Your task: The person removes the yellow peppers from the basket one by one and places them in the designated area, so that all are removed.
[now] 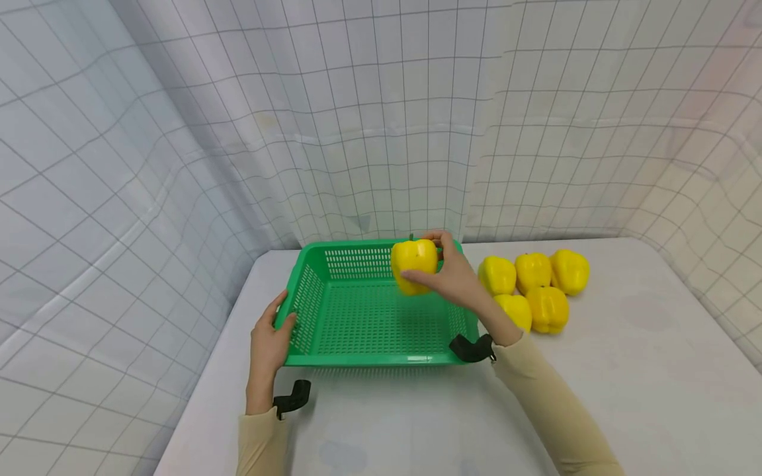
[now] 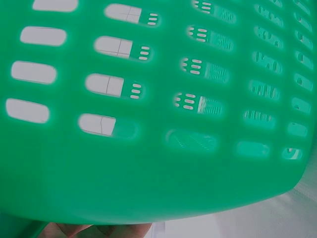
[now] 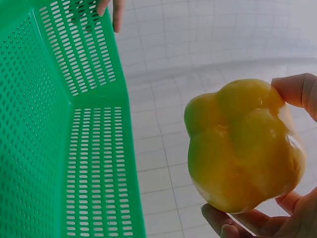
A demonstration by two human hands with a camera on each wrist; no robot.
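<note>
A yellow bell pepper with a green stem is gripped between thumb and fingers of my right hand, held above the right part of a green plastic basket. In the right wrist view the pepper's lobed underside shows, with fingertips around it. My left hand grips the basket's left rim, thumb on the inner side and fingers outside. Close up, the left wrist view is filled by the slotted basket wall, with parts of the fingers below it. No pepper lies on the visible basket floor.
Several more yellow bell peppers sit grouped on the white table, right of the basket; my right forearm partly covers one. White grid-patterned curtains hang behind and at both sides. A black wrist mount is on each arm.
</note>
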